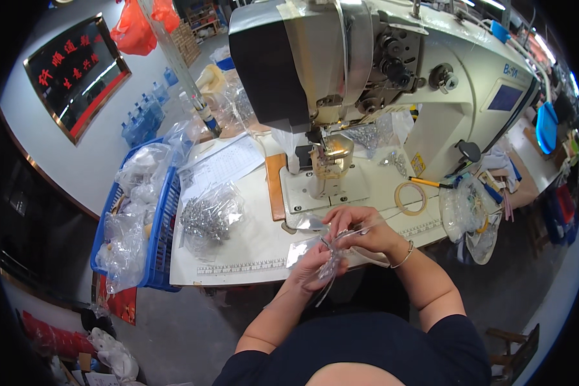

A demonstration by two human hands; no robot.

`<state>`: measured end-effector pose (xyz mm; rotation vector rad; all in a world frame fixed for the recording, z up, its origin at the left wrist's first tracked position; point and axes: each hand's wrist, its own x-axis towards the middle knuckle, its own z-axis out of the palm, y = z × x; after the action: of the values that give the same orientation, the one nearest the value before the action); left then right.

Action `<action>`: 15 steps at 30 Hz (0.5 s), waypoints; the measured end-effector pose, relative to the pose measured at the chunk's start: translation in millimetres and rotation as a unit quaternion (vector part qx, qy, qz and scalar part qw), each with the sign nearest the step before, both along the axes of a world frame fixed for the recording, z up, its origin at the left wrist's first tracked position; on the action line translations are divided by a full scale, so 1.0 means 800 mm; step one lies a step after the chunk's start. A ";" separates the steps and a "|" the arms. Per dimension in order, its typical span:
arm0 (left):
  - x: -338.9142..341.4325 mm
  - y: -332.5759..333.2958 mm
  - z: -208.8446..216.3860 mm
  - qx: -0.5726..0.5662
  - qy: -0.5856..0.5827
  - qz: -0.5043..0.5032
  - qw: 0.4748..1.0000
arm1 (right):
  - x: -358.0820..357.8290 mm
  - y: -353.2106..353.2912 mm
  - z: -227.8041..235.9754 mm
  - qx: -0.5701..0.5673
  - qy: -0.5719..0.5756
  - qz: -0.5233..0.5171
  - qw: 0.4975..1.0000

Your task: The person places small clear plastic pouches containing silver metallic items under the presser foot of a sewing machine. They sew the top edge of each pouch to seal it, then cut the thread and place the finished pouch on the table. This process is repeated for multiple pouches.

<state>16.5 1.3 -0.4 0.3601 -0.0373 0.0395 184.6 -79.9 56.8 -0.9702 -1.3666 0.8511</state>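
Observation:
Both hands meet in front of the sewing machine [469, 96], close to the table's front edge. My left hand [310, 265] is closed round a crumpled clear plastic bag [300, 251]. From the other side my right hand [365, 230] pinches the upper part of the same bag, its fingers bent together. A thin strip or cord [326, 293] hangs below the left fingers; its kind is too small to tell. What lies inside the bag is mostly covered by the fingers. Just beyond the hands is the machine's needle area [328, 161].
A clear bag of small shiny metal parts [212, 215] lies left on the table [251, 257]. Farther left stands a blue basket [164, 248] of plastic-wrapped items. Tape roll [403, 209], yellow-handled tool [430, 183] and another plastic bag [463, 209] lie at the right.

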 end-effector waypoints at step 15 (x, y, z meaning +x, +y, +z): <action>0.088 0.042 0.103 0.335 0.089 0.344 0.873 | 0.064 0.034 0.038 -0.174 0.199 -0.219 0.939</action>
<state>87.1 35.1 81.7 1.0623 0.2714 0.7167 235.8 -52.8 87.3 -1.2350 -0.6275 0.8961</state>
